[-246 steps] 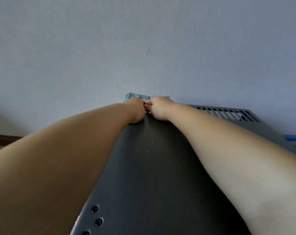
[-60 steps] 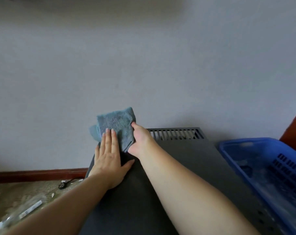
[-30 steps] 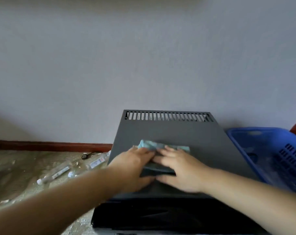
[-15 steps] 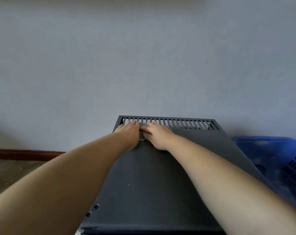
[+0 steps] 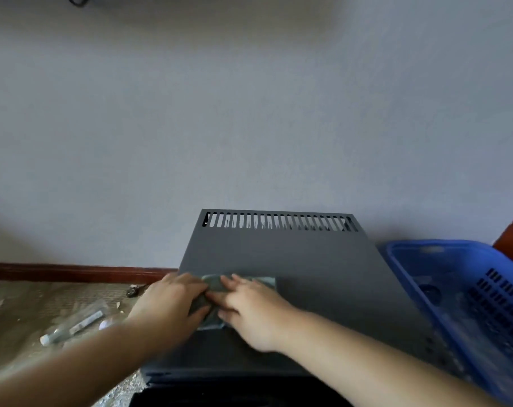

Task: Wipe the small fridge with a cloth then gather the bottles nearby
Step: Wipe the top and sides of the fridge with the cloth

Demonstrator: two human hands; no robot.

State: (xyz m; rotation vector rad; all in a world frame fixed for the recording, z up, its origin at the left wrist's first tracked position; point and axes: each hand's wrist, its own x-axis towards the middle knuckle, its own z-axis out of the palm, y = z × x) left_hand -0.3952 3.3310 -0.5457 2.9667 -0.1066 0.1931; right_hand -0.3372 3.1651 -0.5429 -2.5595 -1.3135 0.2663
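**Both hands pressing the cloth on the fridge top**

The left hand (image 5: 173, 304) lies palm down, fingers spread nearly flat, on the left part of the cloth (image 5: 212, 292). The right hand (image 5: 249, 306) lies beside it in the same posture, thumb side touching the left hand. Neither hand closes around the cloth; both press it from above. Motion blur softens both hands, so single fingertips are hard to separate.

The cloth is grey-blue and mostly covered. Only a strip past the fingertips and a corner below the palms show.

The cloth rests on the fridge (image 5: 308, 274), near the front left of its dark grey top. A row of vent slots (image 5: 278, 221) runs along the rear edge, by the wall (image 5: 249, 113). The fridge front is cut off at the lower edge.

On the floor to the left lies a clear bottle (image 5: 73, 326) on its side; its outline is blurred. A blue basket (image 5: 443, 251) stands just right of the fridge, partly out of view; its contents cannot be made out.
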